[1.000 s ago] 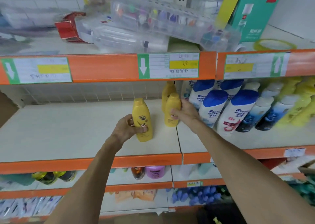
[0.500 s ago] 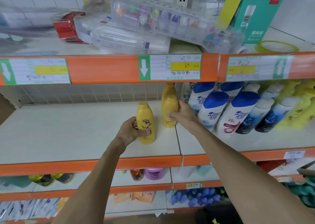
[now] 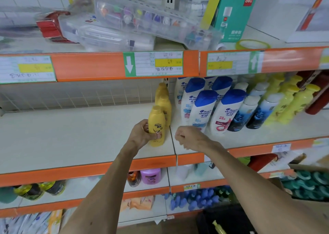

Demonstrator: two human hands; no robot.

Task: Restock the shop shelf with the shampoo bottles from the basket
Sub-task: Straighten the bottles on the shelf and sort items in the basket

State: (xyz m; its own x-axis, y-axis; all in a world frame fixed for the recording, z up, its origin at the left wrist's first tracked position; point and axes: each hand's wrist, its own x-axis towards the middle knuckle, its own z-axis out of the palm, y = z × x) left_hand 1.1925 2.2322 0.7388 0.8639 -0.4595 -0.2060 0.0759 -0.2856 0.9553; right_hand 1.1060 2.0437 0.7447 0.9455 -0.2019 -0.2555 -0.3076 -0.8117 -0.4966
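Observation:
My left hand (image 3: 142, 135) grips a yellow shampoo bottle (image 3: 156, 121) that stands upright on the white middle shelf (image 3: 71, 135). Right behind it stand two more yellow bottles (image 3: 164, 107) in a row toward the back. My right hand (image 3: 191, 137) hovers just right of that row, above the shelf's front part, fingers loosely curled and holding nothing. A dark basket (image 3: 224, 219) shows at the bottom, with a yellow-green bottle top in it.
Blue-capped white shampoo bottles (image 3: 204, 109) fill the shelf right of the yellow row, then white-capped and yellow-green bottles. Orange shelf edges carry price labels (image 3: 154, 63). Clear plastic boxes and a teal carton sit on the shelf above. Lower shelves hold more goods.
My right hand let go of the second yellow bottle and drew back toward the shelf front. My left hand slid its bottle right, into line in front of the other two.

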